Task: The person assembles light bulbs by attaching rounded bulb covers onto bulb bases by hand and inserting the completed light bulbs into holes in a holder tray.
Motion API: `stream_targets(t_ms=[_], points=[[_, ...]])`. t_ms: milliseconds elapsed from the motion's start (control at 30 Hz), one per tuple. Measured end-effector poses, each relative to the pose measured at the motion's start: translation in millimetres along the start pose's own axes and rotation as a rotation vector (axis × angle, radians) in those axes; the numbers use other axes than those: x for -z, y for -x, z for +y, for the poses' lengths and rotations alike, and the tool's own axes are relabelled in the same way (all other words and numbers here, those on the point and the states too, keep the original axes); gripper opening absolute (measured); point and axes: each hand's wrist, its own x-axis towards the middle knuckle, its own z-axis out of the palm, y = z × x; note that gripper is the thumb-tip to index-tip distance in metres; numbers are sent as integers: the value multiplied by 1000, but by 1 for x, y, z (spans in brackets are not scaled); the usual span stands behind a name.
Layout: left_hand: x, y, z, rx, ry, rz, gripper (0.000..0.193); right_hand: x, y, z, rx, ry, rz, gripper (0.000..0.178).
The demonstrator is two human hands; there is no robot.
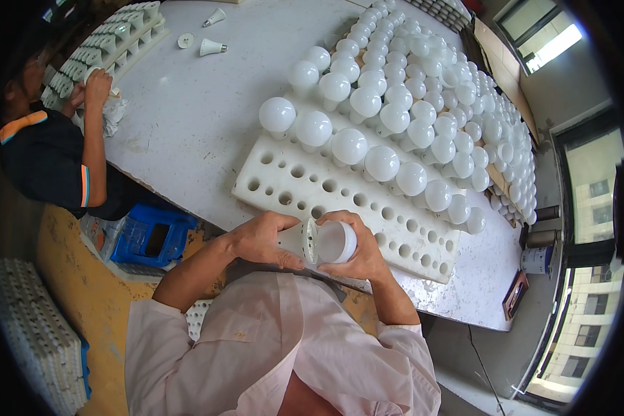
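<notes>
In front of my chest, my left hand (262,240) is wrapped round a white LED bulb base (295,239), its flat round circuit plate facing right. My right hand (366,251) grips a white dome cover (341,243), its open rim turned toward the plate. The two parts are close together at a slight angle; whether their rims touch I cannot tell. Just beyond my hands lies a white foam tray (340,202) with rows of holes. White round bulbs (349,146) stand upright along its far side, while its near holes hold nothing.
Many more bulbs (433,67) crowd the table (187,125) at the back right. Two loose bulb bases (211,47) and a small disc (185,41) lie far left. A co-worker (55,152) works at the left edge, near a blue crate (152,236) and stacked foam trays (38,333).
</notes>
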Motion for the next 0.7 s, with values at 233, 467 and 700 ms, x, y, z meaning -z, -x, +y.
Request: stream_targets(t_ms=[233,467,700], points=[[8,-5,15,147,-133,-8,48,-9,-15,-23,-93,502,-222,83],[15,-7,8,257,-193,-55,55,-17,-22,-17,-84,491,-260,77],[20,-14,-4,115,-314,-7,63,-28,-33,2,167,504,-142,72]])
